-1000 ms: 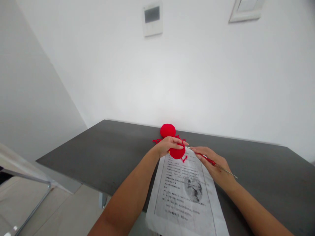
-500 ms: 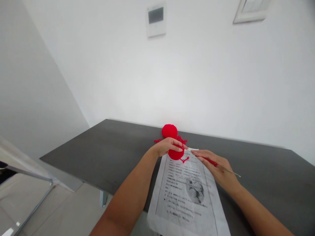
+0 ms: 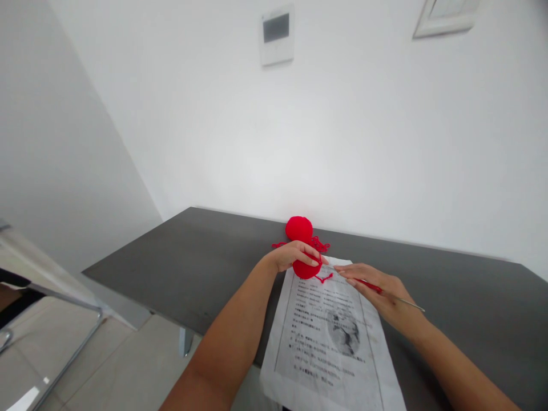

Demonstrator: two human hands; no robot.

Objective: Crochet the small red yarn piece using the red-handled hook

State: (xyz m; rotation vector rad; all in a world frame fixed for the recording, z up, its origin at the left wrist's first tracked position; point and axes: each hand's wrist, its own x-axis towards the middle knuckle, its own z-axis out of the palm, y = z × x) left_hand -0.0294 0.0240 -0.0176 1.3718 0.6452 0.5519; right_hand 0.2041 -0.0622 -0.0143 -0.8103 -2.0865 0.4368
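My left hand [image 3: 297, 254] is closed on a round red crochet piece [image 3: 306, 269], with its thumb and fingers pinching the upper edge. A short red yarn tail [image 3: 325, 278] hangs from the piece over the paper. My right hand [image 3: 379, 288] grips a crochet hook [image 3: 371, 285] with a red handle and metal ends. The hook's front end points at the crochet piece beside my left fingertips; whether its tip sits in a stitch is too small to tell. Just behind my left hand rests a ball of red yarn [image 3: 298, 229], with loose strands [image 3: 320, 244] at its right.
A printed sheet [image 3: 317, 342] with a dark picture lies under the hands and hangs over the near edge of the dark grey table [image 3: 205, 257]. The white wall [image 3: 214, 114] stands behind, with a panel [image 3: 276, 35] on it. A chair frame [image 3: 72, 302] is at left.
The whole view has shifted slightly, so everything sits a little farther right. Both hands keep their hold on the crochet piece and the hook, with only slight movement between them.
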